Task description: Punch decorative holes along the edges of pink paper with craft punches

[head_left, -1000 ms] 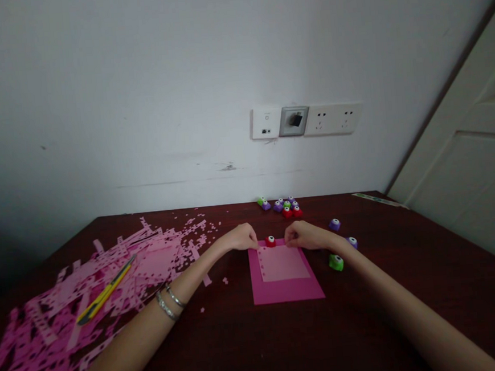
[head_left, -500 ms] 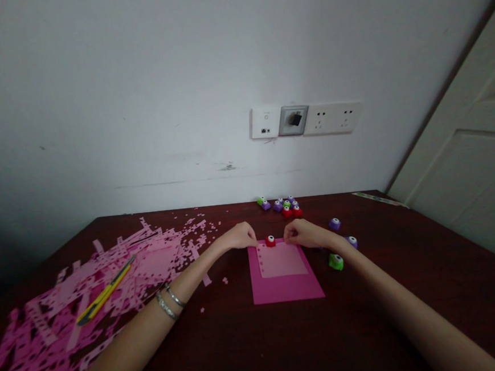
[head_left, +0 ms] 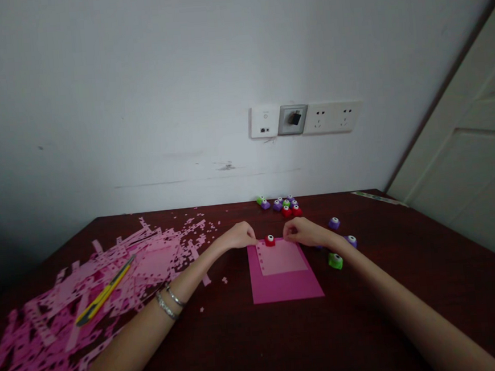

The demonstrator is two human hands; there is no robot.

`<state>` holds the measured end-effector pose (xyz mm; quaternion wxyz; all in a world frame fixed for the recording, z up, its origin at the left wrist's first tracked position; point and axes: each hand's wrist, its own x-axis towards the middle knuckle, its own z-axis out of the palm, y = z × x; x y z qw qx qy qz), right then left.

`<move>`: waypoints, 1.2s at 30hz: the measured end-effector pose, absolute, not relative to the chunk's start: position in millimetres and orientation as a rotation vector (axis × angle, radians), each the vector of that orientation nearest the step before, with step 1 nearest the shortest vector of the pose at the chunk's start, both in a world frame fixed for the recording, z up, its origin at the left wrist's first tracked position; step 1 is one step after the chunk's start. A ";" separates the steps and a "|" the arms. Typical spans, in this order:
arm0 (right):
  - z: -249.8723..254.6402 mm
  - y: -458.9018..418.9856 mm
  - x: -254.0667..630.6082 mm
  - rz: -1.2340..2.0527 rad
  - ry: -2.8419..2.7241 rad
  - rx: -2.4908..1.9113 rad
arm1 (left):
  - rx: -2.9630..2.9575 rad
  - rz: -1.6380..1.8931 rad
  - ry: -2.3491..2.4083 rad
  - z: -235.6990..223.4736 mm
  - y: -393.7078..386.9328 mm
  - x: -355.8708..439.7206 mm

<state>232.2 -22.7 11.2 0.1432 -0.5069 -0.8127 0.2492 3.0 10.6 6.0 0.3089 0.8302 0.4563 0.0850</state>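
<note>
A light pink sheet of paper (head_left: 281, 261) with a column of small punched holes down its left side lies on a larger dark pink sheet (head_left: 281, 288). At its top edge sits a red craft punch (head_left: 269, 241), between my two hands. My left hand (head_left: 242, 235) is closed in a pinch at the sheets' top left corner. Thumb and fingers of my right hand (head_left: 299, 230) pinch the light pink sheet near its top right corner. Two bracelets circle my left wrist.
Pink punched strips and scraps (head_left: 109, 276) cover the table's left side, with a yellow utility knife (head_left: 105, 291) on them. Several craft punches (head_left: 286, 205) cluster by the wall; a green punch (head_left: 335, 261) and purple ones lie beside my right forearm. A ruler-like strip (head_left: 379, 198) lies back right.
The light pink sheet has shifted very slightly away from me over the dark pink one. Both hands stay in nearly the same place.
</note>
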 end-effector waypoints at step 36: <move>28.2 10.7 207.7 1.595 -2.096 -1.746 | 1.892 -0.135 0.979 33.8 37.2 25.2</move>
